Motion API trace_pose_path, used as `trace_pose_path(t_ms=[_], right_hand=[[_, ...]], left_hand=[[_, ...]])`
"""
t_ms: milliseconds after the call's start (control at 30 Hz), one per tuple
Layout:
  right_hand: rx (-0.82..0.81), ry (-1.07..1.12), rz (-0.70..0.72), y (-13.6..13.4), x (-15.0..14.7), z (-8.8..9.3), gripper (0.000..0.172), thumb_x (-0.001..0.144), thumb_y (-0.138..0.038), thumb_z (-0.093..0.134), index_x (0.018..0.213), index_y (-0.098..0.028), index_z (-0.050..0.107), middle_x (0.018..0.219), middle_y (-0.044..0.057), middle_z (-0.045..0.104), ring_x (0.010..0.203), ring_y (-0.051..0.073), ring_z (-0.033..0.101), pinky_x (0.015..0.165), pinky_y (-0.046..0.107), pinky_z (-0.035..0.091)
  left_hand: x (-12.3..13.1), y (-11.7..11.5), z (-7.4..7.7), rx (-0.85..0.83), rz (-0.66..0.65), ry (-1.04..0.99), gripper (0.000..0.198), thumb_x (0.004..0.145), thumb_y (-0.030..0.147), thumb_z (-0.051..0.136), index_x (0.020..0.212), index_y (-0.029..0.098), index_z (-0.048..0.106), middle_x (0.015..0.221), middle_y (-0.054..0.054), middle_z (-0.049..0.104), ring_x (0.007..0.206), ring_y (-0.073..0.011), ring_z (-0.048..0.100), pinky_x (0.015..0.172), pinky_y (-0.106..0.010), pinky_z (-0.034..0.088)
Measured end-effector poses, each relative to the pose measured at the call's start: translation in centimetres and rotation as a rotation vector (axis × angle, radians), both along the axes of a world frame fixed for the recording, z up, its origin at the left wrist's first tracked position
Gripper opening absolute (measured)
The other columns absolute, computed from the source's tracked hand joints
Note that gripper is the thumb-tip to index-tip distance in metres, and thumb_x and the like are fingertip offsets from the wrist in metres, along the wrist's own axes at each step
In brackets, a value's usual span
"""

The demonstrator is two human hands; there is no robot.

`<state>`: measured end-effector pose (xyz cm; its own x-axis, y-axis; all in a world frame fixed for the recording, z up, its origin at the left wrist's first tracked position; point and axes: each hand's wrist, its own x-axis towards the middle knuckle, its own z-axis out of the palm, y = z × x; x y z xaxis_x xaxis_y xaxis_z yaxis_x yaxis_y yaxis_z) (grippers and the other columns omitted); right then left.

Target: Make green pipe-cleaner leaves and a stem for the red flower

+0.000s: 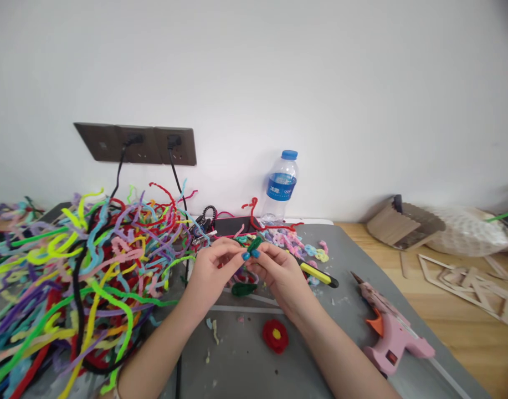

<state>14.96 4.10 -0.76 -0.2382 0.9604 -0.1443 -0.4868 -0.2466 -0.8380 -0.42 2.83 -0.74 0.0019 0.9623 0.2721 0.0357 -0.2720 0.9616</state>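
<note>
One dark-green fuzzy piece (pixel 255 244) is pinched by the left hand (pixel 212 269) and right hand (pixel 282 269) above the grey tabletop (pixel 231 368), beyond one red, yellow-centred flower (pixel 275 336); one clear plastic bottle (pixel 287 165) is blue-labelled with white characters.

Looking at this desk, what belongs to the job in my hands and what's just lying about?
Likely part of the job:
green fuzzy piece, pinched by left hand and right hand
dark green leaf shape
red flower
fuzzy stem pile, probably

Seemingly just lying about:
bottle
yellow cutter
wooden pieces
pink glue gun, possibly useful
</note>
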Motion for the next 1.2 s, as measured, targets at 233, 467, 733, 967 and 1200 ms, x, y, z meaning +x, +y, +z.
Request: trace_pose_path(t_ms=[233, 467, 733, 967, 1200], right_hand=[[0.023, -0.010, -0.025, 0.01, 0.24, 0.29, 0.038, 0.052, -0.044, 0.097, 0.067, -0.018, 0.073, 0.065, -0.001, 0.071, 0.062, 0.009, 0.064, 0.063, 0.019, 0.054], [0.039, -0.030, -0.029, 0.10, 0.26, 0.07, 0.036, 0.055, -0.044, 0.096, 0.070, -0.018, 0.075, 0.066, -0.002, 0.070, 0.061, 0.009, 0.063, 0.063, 0.019, 0.054], [0.035, -0.047, -0.033, 0.16, 0.18, 0.12, 0.038, 0.053, -0.045, 0.096, 0.068, -0.018, 0.075, 0.064, -0.003, 0.068, 0.058, 0.008, 0.060, 0.061, 0.020, 0.052], [0.032, -0.048, -0.030, 0.04, 0.24, 0.20, 0.037, 0.054, -0.044, 0.095, 0.069, -0.018, 0.075, 0.065, -0.002, 0.068, 0.059, 0.009, 0.060, 0.062, 0.022, 0.051], [0.052, -0.053, -0.039, 0.03, 0.22, 0.03, 0.035, 0.057, -0.044, 0.094, 0.071, -0.019, 0.075, 0.068, -0.001, 0.068, 0.061, 0.011, 0.060, 0.063, 0.024, 0.052]], left_hand=[[-0.42, 0.39, -0.07, -0.047, -0.084, -0.040, 0.012, 0.080, 0.027, 0.073, 0.082, 0.017, 0.081, 0.089, -0.008, 0.075, 0.083, -0.0190, 0.068, 0.074, -0.027, 0.053], [-0.25, 0.42, 0.21, -0.232, -0.104, -0.103, 0.018, 0.071, 0.032, 0.081, 0.080, 0.017, 0.077, 0.075, -0.004, 0.074, 0.069, -0.0159, 0.065, 0.063, -0.024, 0.051], [-0.14, 0.47, -0.08, -0.231, -0.155, -0.101, 0.022, 0.075, 0.037, 0.079, 0.084, 0.018, 0.075, 0.079, -0.003, 0.074, 0.073, -0.0153, 0.067, 0.067, -0.024, 0.052], [-0.05, 0.33, 0.16, -0.230, -0.135, -0.091, 0.026, 0.074, 0.041, 0.079, 0.084, 0.017, 0.074, 0.079, -0.004, 0.073, 0.072, -0.0157, 0.065, 0.070, -0.026, 0.053], [-0.02, 0.33, 0.00, -0.225, -0.130, -0.089, 0.030, 0.074, 0.045, 0.079, 0.084, 0.017, 0.075, 0.084, -0.006, 0.075, 0.078, -0.0185, 0.068, 0.073, -0.028, 0.055]])
